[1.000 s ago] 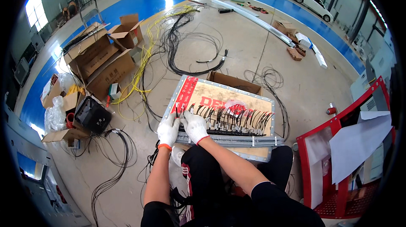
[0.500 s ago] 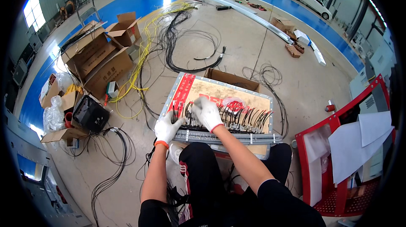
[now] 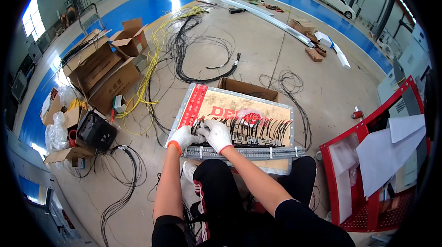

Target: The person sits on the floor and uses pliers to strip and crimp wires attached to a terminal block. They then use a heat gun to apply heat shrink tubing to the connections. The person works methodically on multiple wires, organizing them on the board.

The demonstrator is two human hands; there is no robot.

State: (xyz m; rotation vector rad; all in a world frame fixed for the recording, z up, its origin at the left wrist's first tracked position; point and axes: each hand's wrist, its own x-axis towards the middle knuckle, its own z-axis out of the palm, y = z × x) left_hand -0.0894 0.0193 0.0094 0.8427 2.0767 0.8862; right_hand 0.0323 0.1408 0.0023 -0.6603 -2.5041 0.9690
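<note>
A row of short black wires (image 3: 272,130) with white tags stands along a wooden board (image 3: 271,106) with a metal rim. Grey slotted strip (image 3: 248,153) runs along the row's near side. At the row's left end my two hands, in white gloves, meet. My left hand (image 3: 182,137) is closed, its fingertips among the black wires there. From the right, my right hand (image 3: 217,135) is closed too, thumb and fingers pinched at the same wires, close to the left fingertips. The gloves hide the exact grip. Crumpled clear plastic (image 3: 249,114) lies on the board behind the row.
Behind the board is an open carton (image 3: 248,88). Black cable coils (image 3: 184,58) and yellow cable (image 3: 154,67) cover the floor beyond. Cartons (image 3: 103,70) and a black box (image 3: 95,130) stand left. A red frame (image 3: 338,180) with white sheets is close on the right.
My right hand has come down and left from above the wires to join my left hand. The left hand's fingers have closed in. The view has shifted slightly.
</note>
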